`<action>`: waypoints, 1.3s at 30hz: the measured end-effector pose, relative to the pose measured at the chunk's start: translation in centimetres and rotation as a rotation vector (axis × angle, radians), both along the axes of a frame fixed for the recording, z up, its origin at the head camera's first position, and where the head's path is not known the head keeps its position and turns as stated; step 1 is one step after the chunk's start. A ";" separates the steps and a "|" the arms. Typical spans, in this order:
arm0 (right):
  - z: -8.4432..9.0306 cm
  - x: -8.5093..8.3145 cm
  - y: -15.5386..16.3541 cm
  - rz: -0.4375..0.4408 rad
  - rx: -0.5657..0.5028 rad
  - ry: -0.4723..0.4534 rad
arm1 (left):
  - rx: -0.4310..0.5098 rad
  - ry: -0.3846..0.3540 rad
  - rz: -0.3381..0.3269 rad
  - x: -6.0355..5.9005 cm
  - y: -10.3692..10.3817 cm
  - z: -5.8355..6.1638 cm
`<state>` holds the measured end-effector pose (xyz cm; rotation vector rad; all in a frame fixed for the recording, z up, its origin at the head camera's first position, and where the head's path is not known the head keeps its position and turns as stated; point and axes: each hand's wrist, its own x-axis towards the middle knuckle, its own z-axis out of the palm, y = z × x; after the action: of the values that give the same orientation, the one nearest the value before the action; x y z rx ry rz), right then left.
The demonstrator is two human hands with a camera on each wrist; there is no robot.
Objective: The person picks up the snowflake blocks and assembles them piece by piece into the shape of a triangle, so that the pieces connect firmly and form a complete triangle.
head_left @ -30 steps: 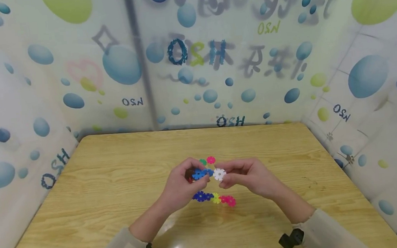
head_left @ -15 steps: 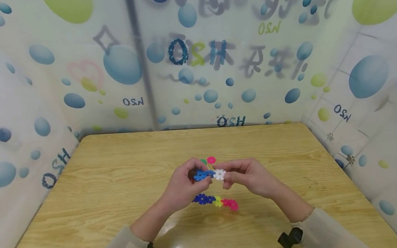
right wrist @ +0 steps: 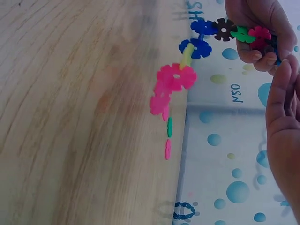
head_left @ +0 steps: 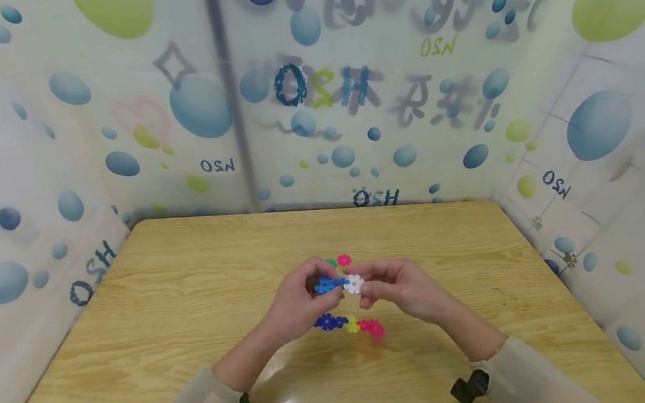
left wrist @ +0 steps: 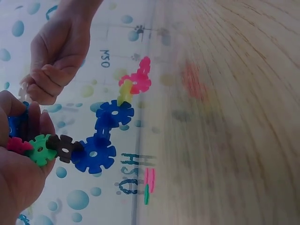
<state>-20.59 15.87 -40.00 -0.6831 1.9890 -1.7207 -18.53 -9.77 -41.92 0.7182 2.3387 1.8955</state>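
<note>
A chain of slotted snowflake discs hangs from my left hand (head_left: 299, 299), whose thumb and fingers pinch it at a light blue disc (head_left: 325, 285). My right hand (head_left: 407, 289) pinches a white snowflake disc (head_left: 354, 284) against the chain's blue end; whether their slots are locked together I cannot tell. Below the fingers, the left wrist view has a green disc (left wrist: 42, 150), a black disc (left wrist: 65, 149) and dark blue discs (left wrist: 94, 154). Farther along come a yellow disc (head_left: 352, 324) and pink discs (right wrist: 176, 77) at the free end, held above the table.
Beyond the hands, a loose pink disc (head_left: 343, 260) and a green disc (head_left: 331, 263) lie on the wooden table (head_left: 201, 257). The right wrist view shows another pink disc (right wrist: 167, 149) there. Patterned curtains (head_left: 316, 131) enclose the table at the back and sides.
My right hand has shifted slightly left with the white disc, which now overlaps the blue end. The chain's hanging part has swung a little; my left hand has barely moved.
</note>
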 end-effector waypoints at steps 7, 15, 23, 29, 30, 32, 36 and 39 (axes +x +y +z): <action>-0.1 0.1 -0.3 -0.073 -0.030 -0.032 | 0.016 -0.006 0.007 0.1 -0.1 0.0; 0.0 -0.1 -0.1 -0.078 -0.036 -0.015 | 0.012 -0.017 -0.013 0.1 0.1 -0.1; -0.2 -0.2 0.0 -0.053 -0.040 -0.014 | 0.007 -0.010 0.010 -0.1 0.1 -0.2; -0.7 -0.8 0.6 -0.062 0.003 0.013 | 0.005 -0.005 0.022 -0.2 -0.2 -0.3; -0.8 -1.1 0.8 -0.070 0.013 0.022 | 0.004 -0.005 0.026 -0.2 -0.3 -0.3; -1.2 -1.8 1.1 -0.098 0.044 0.036 | 0.005 -0.004 0.034 -0.3 -0.4 -0.3; -2.6 -3.7 1.7 -0.137 0.143 0.039 | 0.008 -0.010 0.047 -0.3 -0.7 -0.1; -3.9 -5.2 1.9 -0.138 0.237 0.024 | 0.012 -0.020 0.048 -0.3 -0.7 0.0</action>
<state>-25.78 17.82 -43.94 -0.4981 2.2566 -1.5213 -18.85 -10.48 -41.92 0.6470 2.3553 1.9281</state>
